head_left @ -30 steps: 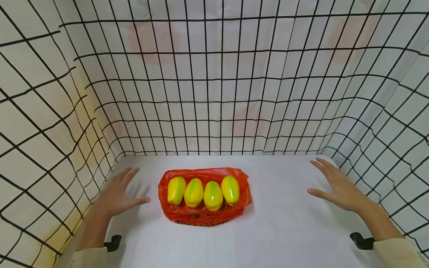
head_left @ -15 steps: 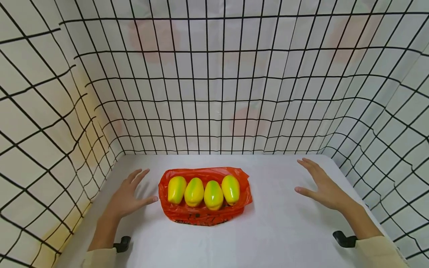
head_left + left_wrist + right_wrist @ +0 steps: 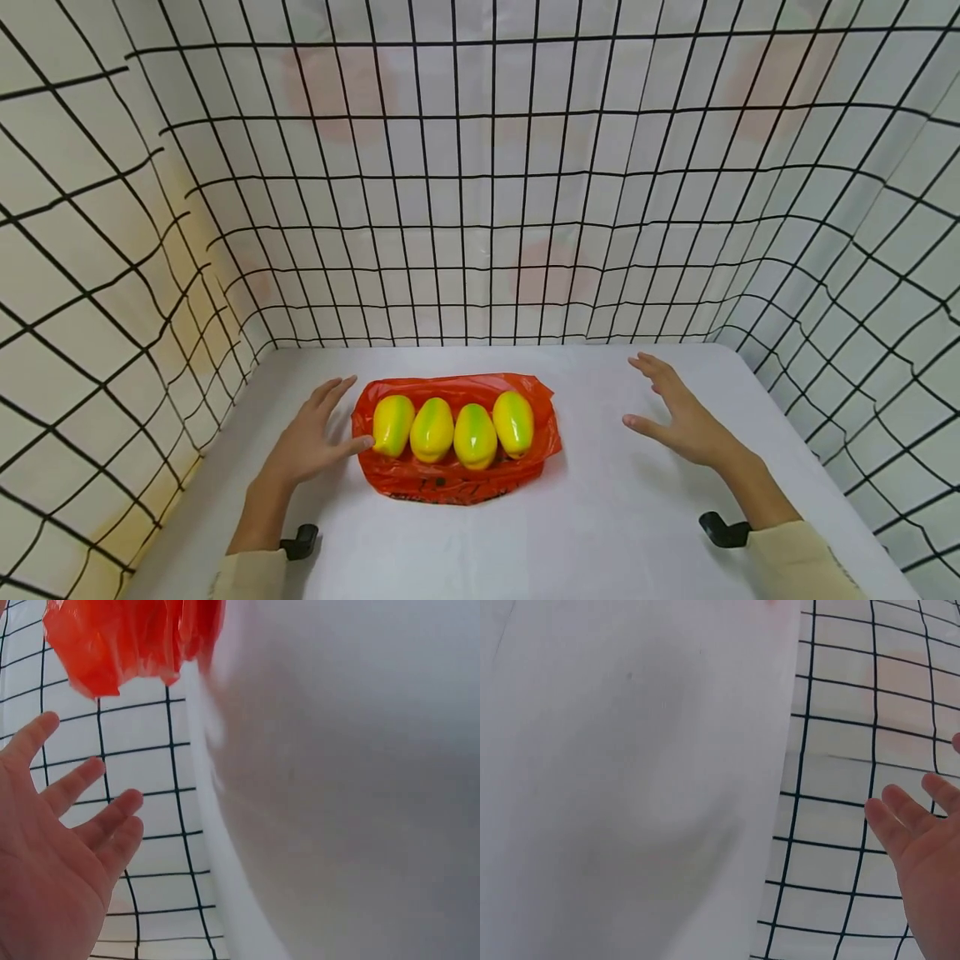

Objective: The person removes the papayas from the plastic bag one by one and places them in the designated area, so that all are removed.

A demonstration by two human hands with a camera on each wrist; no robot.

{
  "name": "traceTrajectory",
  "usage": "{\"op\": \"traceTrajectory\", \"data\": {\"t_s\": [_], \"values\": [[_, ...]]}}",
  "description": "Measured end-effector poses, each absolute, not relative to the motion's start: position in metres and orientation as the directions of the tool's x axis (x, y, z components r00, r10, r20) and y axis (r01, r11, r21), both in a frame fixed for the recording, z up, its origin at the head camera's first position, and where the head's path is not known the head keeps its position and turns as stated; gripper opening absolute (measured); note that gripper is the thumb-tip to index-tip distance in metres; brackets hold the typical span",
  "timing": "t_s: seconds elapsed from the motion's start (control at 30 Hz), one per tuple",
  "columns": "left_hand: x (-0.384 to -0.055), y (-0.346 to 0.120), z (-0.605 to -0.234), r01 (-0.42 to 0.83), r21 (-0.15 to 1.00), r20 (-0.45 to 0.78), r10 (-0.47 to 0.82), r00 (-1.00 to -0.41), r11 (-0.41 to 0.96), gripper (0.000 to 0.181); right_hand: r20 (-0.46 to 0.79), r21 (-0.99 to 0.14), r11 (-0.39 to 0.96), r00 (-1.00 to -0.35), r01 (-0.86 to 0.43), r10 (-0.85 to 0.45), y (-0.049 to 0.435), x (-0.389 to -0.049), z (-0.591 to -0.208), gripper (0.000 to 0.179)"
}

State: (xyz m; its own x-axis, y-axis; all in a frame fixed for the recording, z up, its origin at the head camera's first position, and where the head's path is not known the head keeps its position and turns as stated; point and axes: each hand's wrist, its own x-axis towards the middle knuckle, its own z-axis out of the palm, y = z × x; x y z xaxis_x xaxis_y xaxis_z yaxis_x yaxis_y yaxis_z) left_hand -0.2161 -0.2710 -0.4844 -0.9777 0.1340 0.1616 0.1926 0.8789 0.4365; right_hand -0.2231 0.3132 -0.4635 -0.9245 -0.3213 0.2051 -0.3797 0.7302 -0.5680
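Note:
Several glossy yellow fruits (image 3: 432, 431) with green streaks, shaped like mangoes, lie in a row on a flattened red plastic bag (image 3: 457, 490). My left hand (image 3: 315, 437) is at the bag's left side, fingers spread; its thumb tip overlaps the bag's left edge in the head view. In the left wrist view the bag's crinkled edge (image 3: 135, 645) shows above the spread fingers (image 3: 79, 784). To the right of the bag, a wide gap away, my right hand (image 3: 682, 421) is raised with fingers extended and holds nothing. Only its palm and fingers (image 3: 907, 817) show in the right wrist view.
A white-covered table (image 3: 600, 533) carries the bag. Black-lined grid netting (image 3: 491, 225) rises over white walls at the back and on both sides. Each wrist wears a black camera mount (image 3: 300, 542) below a beige sleeve (image 3: 251, 575).
Both hands have moved inward over the table, the left toward the right and the right toward the left. The bag and fruits have stayed in place.

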Motion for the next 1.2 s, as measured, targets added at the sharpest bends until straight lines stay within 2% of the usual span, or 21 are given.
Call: {"op": "traceTrajectory", "data": {"t_s": [0.3, 0.57, 1.2], "values": [[-0.220, -0.263, -0.492, 0.200, 0.477, 0.146, 0.147, -0.978, 0.856, 0.105, 0.233, -0.499, 0.767, -0.915, -0.403, -0.329, 0.295, -0.229, -0.464, 0.087], [-0.221, -0.258, -0.497, 0.206, 0.516, 0.143, 0.154, -0.978, 0.831, 0.105, 0.284, -0.598, 0.683, -0.908, -0.420, -0.309, 0.263, -0.231, -0.464, 0.074], [-0.221, -0.245, -0.504, 0.204, 0.591, 0.114, 0.170, -0.979, 0.781, 0.105, 0.348, -0.687, 0.516, -0.855, -0.512, -0.384, 0.201, -0.235, -0.466, 0.071]]}}
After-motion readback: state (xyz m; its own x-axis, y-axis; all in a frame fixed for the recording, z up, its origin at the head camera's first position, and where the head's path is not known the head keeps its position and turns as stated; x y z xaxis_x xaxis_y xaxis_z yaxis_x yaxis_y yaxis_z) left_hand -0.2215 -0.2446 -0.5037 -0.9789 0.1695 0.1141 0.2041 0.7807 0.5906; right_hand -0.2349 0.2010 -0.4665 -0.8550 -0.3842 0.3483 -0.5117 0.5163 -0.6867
